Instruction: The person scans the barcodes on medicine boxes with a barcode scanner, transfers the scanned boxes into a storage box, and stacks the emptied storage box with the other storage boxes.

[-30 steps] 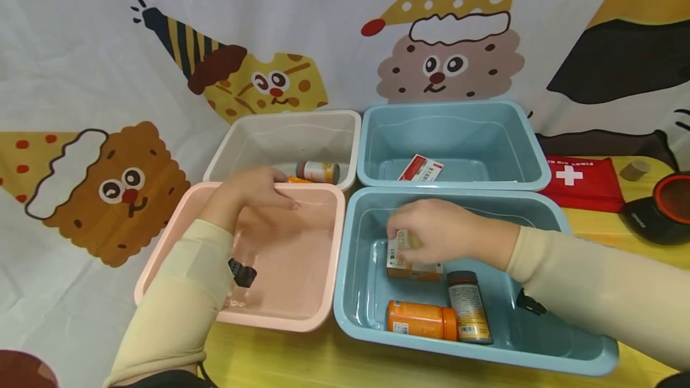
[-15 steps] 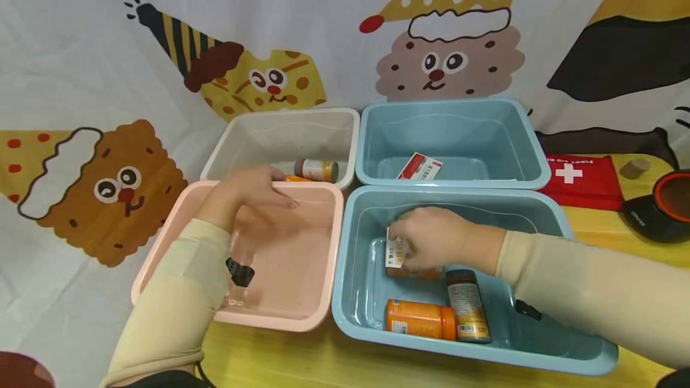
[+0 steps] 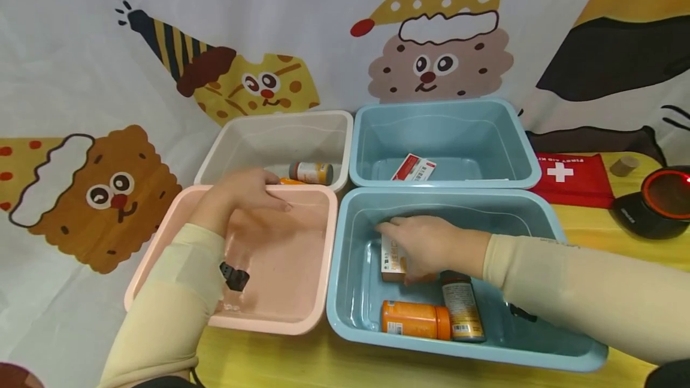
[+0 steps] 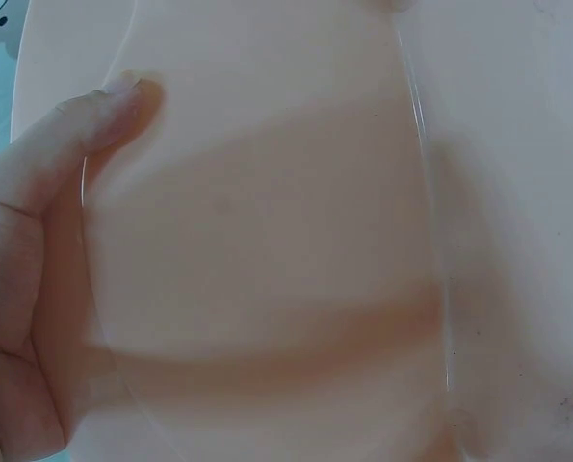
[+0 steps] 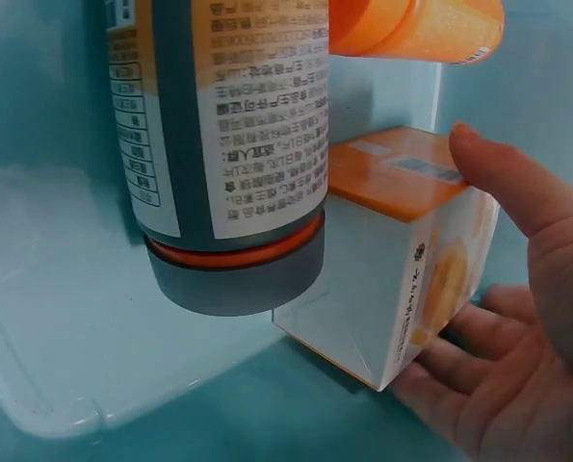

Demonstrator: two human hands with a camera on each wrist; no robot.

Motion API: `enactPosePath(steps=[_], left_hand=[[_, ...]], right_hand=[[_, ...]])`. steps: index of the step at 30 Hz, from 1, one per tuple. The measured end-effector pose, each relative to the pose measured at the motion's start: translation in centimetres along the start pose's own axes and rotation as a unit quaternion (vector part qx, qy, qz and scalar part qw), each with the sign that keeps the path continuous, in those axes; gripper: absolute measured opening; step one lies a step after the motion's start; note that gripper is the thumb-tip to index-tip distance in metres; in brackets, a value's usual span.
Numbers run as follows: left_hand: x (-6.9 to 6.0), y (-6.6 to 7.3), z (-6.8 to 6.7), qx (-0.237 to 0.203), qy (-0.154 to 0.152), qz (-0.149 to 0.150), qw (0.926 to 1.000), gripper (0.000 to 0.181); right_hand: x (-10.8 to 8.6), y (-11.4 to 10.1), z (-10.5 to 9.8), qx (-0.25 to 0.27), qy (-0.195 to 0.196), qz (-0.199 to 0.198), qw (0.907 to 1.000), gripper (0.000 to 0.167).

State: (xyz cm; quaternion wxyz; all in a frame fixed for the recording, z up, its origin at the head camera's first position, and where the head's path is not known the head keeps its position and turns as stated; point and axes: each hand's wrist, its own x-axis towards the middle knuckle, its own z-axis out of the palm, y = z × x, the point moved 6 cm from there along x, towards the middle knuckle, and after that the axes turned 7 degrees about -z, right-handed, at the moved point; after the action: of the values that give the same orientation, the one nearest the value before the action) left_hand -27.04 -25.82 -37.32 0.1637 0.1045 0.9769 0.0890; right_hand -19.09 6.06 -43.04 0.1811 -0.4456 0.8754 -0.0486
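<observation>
My right hand (image 3: 431, 245) reaches into the front blue bin (image 3: 345, 322) and grips a small white-and-orange box (image 3: 392, 259). In the right wrist view, my thumb touches the edge of the box's orange end, and the other fingers lie along its far side. Beside the box are an orange bottle (image 3: 412, 320) lying on its side and a dark-capped bottle (image 3: 463, 309) with a printed label. My left hand (image 3: 250, 190) holds the back rim of the pink bin (image 3: 286, 262). Its thumb presses the inner wall in the left wrist view; its other fingers are hidden behind the rim.
Behind stand a whitish bin (image 3: 269, 127) with a bottle (image 3: 311, 172) and something orange, and a second blue bin (image 3: 442, 114) with a red-and-white box (image 3: 414, 168). At right lie a red first aid pouch (image 3: 574, 178) and a black round device (image 3: 647, 214).
The right hand has sunk slightly and shifted its fingers over the box, which has barely moved. The left hand stays on the pink rim. The head view has shifted slightly.
</observation>
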Motion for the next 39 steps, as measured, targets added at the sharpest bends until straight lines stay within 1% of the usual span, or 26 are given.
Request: enactPosePath(steps=[2,4,8,14,17,21,24,26,28,30,33,35,37,39], left_hand=[[0.0,-0.1,0.0,-0.002,0.003,0.002,1.0000,0.056],[0.0,-0.1,0.0,-0.001,0.006,0.003,1.0000,0.055],[-0.1,-0.1,0.0,-0.002,0.006,0.002,1.0000,0.054],[0.0,0.0,0.0,-0.005,0.004,0.002,1.0000,0.055],[0.1,0.1,0.0,-0.004,0.005,0.001,1.0000,0.056],[0.2,0.2,0.2,-0.003,0.001,0.003,1.0000,0.058],[0.3,0.2,0.4,-0.001,-0.003,0.003,1.0000,0.059],[0.5,0.3,0.4,0.000,-0.005,-0.001,1.0000,0.059],[0.6,0.4,0.4,0.002,-0.006,-0.003,1.0000,0.061],[0.7,0.7,0.4,0.000,-0.008,-0.002,1.0000,0.061],[0.8,1.1,0.3,-0.002,-0.009,0.002,1.0000,0.059],[0.9,1.3,0.3,-0.002,-0.009,0.007,0.9999,0.056],[0.9,1.2,0.2,-0.002,-0.006,0.009,0.9999,0.055],[0.9,1.1,0.2,0.000,-0.004,0.007,1.0000,0.056]], right_hand=[[-0.1,0.2,0.2,0.000,-0.013,0.007,0.9999,0.119],[-0.2,0.4,0.2,-0.002,-0.020,0.008,0.9998,0.120],[-0.7,0.6,-0.5,0.012,-0.009,-0.007,0.9999,0.112],[-1.1,0.1,-2.7,0.050,0.025,-0.039,0.9977,0.100],[-1.3,-0.1,-3.8,0.080,0.029,-0.044,0.9954,0.097],[-2.1,-0.3,-5.3,0.119,0.043,-0.057,0.9903,0.086],[-3.2,-0.7,-6.8,0.137,0.066,-0.068,0.9860,0.077],[-4.3,-1.0,-8.0,0.152,0.085,-0.073,0.9820,0.073],[-5.8,-1.3,-9.2,0.162,0.106,-0.076,0.9781,0.077],[-7.6,-1.5,-10.5,0.165,0.131,-0.080,0.9741,0.081],[-10.9,-1.4,-12.4,0.164,0.171,-0.085,0.9678,0.090],[-13.2,-1.0,-13.5,0.157,0.206,-0.094,0.9613,0.095],[-15.5,-0.5,-14.4,0.168,0.238,-0.094,0.9522,0.101],[-17.6,0.3,-14.9,0.178,0.271,-0.079,0.9427,0.107]])
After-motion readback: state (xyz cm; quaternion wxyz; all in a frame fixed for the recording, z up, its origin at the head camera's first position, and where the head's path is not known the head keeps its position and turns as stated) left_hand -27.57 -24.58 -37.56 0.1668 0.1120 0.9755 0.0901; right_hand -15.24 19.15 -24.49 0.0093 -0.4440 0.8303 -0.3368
